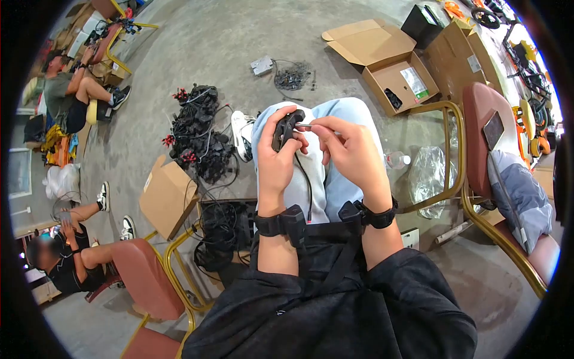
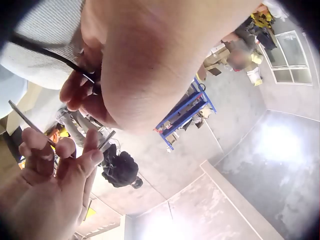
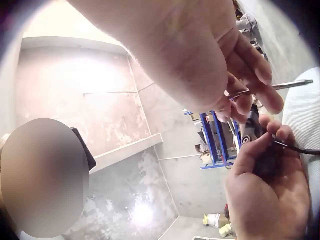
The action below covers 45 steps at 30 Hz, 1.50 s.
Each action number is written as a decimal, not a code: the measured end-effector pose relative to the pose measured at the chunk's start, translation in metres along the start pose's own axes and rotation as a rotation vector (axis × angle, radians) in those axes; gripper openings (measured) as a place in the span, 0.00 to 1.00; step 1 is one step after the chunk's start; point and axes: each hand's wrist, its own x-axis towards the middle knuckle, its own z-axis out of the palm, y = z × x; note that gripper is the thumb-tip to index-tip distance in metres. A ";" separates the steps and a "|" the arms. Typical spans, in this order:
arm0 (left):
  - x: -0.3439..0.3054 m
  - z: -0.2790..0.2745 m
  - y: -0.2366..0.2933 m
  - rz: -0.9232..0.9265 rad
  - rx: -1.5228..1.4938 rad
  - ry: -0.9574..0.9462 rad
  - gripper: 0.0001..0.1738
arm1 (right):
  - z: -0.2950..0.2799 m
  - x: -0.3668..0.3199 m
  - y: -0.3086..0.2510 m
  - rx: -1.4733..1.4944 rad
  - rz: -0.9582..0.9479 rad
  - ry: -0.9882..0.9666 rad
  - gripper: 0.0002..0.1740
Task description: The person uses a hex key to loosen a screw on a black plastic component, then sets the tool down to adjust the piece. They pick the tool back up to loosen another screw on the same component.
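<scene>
My left hand holds a small black rounded device above my lap, fingers curled round it. From it a thin black cable hangs down between my legs. Close on its right, my right hand pinches a slim metal rod, its end right at the device in the head view. Two metal ends stick out from the right fingers in the left wrist view: a longer shaft and a shorter tip. The right wrist view shows the shaft with a flattened end; the device is mostly covered by fingers there.
A heap of black cabled parts lies on the floor at left, near an open cardboard flap. Ahead are a small metal box and an open carton. Chairs stand either side, one holding a phone. Two people sit at left.
</scene>
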 end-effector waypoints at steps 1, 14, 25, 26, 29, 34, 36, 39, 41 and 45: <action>0.001 0.001 0.000 0.006 -0.028 0.018 0.33 | 0.003 0.001 0.006 -0.046 -0.135 0.056 0.09; -0.001 0.002 0.000 0.003 0.074 -0.043 0.30 | 0.002 0.013 0.017 -0.526 -0.796 0.342 0.07; 0.001 -0.006 -0.002 0.013 -0.056 -0.018 0.32 | 0.003 0.000 0.003 -0.161 -0.312 0.134 0.07; 0.001 -0.006 -0.002 0.016 -0.062 -0.022 0.32 | 0.004 0.000 0.002 -0.211 -0.336 0.140 0.07; 0.000 -0.008 -0.003 0.013 -0.055 -0.054 0.32 | 0.005 0.001 0.006 -0.270 -0.378 0.123 0.07; -0.002 0.000 0.001 0.015 0.024 -0.038 0.35 | 0.008 0.007 0.019 -0.349 -0.580 0.219 0.07; -0.002 0.001 0.002 0.010 0.056 -0.026 0.35 | 0.007 0.010 0.020 -0.416 -0.670 0.255 0.07; -0.002 0.000 0.001 0.009 0.064 -0.037 0.34 | 0.006 0.010 0.018 -0.457 -0.766 0.304 0.07; -0.002 0.000 0.001 0.016 0.061 -0.049 0.31 | 0.007 0.003 0.010 -0.148 -0.283 0.117 0.07; 0.000 -0.002 -0.003 0.025 -0.014 -0.006 0.35 | 0.005 0.000 0.005 -0.074 -0.110 0.072 0.07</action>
